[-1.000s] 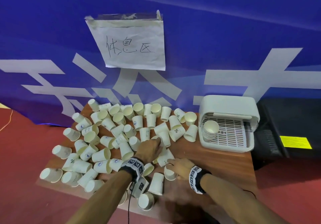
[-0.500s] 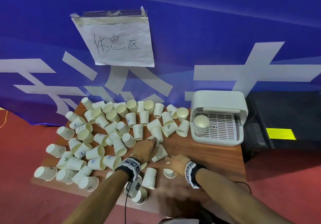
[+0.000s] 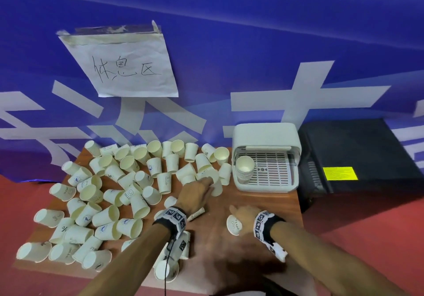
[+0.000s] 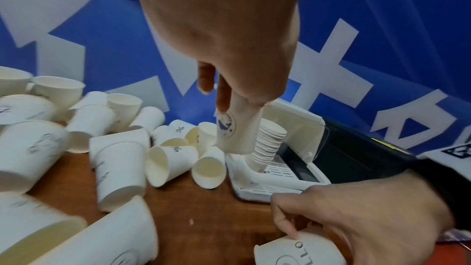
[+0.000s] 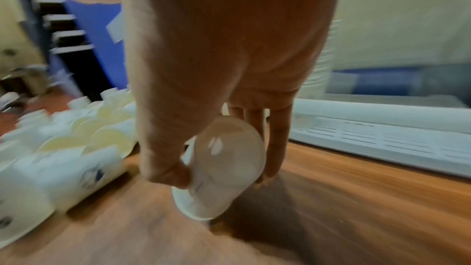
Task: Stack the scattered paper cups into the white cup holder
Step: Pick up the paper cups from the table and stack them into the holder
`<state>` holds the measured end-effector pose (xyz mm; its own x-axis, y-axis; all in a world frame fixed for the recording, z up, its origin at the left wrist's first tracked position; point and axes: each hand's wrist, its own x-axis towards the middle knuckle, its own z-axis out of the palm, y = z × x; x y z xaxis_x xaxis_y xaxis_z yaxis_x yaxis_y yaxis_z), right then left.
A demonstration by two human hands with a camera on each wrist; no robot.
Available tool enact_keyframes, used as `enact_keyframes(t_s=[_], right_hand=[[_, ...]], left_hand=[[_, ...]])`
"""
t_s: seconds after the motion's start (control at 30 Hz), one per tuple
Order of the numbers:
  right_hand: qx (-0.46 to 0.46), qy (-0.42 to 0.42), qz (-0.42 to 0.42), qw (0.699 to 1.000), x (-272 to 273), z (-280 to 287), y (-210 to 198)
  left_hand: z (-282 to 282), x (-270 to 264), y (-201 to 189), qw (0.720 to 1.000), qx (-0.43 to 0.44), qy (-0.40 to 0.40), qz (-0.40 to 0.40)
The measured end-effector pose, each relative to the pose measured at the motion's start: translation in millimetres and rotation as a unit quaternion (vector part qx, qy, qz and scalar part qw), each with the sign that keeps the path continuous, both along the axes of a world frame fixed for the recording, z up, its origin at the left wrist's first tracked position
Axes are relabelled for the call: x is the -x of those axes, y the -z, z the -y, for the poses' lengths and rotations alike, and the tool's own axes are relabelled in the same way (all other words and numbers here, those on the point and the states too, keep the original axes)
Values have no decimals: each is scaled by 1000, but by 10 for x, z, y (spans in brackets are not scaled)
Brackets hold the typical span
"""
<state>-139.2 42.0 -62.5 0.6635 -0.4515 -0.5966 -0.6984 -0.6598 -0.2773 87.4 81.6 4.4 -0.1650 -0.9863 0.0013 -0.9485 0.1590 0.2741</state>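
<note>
- Right now the step in hand looks like pick-up: each hand has taken a paper cup from the scatter, and neither cup is in the white cup holder (image 3: pixel 266 158) yet.
- The left hand (image 3: pixel 195 195) pinches an inverted cup with a blue logo (image 4: pixel 234 128) at its base, fingers curled narrowly round it, held near the middle of the desk (image 3: pixel 263 203) just left of the holder.
- The right hand (image 3: pixel 245 215) curls thumb and fingers round a second cup (image 5: pixel 219 166), tilted on its side, low over the bare wood toward the desk's near right part.
- The holder sits at the far right corner, with a stack of nested cups (image 3: pixel 244 169) standing in its left side.
- The scattered cups (image 3: pixel 110 194) cover the desk's left half, lying mostly on their sides.
- Next, I judge, one held cup must be turned mouth-up, carried right and lowered squarely into the stack; a tilted entry could jam or tip the stack.
</note>
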Motion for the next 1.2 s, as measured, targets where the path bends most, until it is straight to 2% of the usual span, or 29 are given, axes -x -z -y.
enact_keyframes(t_s=[0.1, 0.2, 0.37, 0.47, 0.63, 0.77, 0.83, 0.97, 1.07, 1.2], right_hand=[[-30, 73, 62, 995, 336, 241, -77], [-52, 141, 132, 980, 643, 407, -142], [-42, 182, 129, 974, 990, 560, -320], [-26, 213, 183, 959, 1096, 583, -366], [89, 288, 294, 907, 1113, 608, -519], [128, 350, 370, 851, 1043, 686, -561], [152, 345, 401, 835, 978, 737, -605], [184, 300, 439, 827, 766, 871, -657], [206, 253, 424, 845, 591, 957, -580], [225, 201, 384, 872, 470, 1058, -435]], left_hand=[[264, 241, -136, 998, 43, 19, -34], [589, 458, -199, 997, 66, 35, -28], [985, 755, -215, 997, 53, 55, -29], [1120, 814, -88, 997, 36, 67, -13], [1192, 814, 204, 998, -29, 58, 16], [1213, 811, 327, 997, -42, 66, -18], [1202, 822, 364, 996, -47, 66, -37], [1195, 805, 484, 996, -64, 53, -25], [1204, 809, 457, 995, -78, 51, -28], [1090, 742, 459, 996, -56, 48, -43]])
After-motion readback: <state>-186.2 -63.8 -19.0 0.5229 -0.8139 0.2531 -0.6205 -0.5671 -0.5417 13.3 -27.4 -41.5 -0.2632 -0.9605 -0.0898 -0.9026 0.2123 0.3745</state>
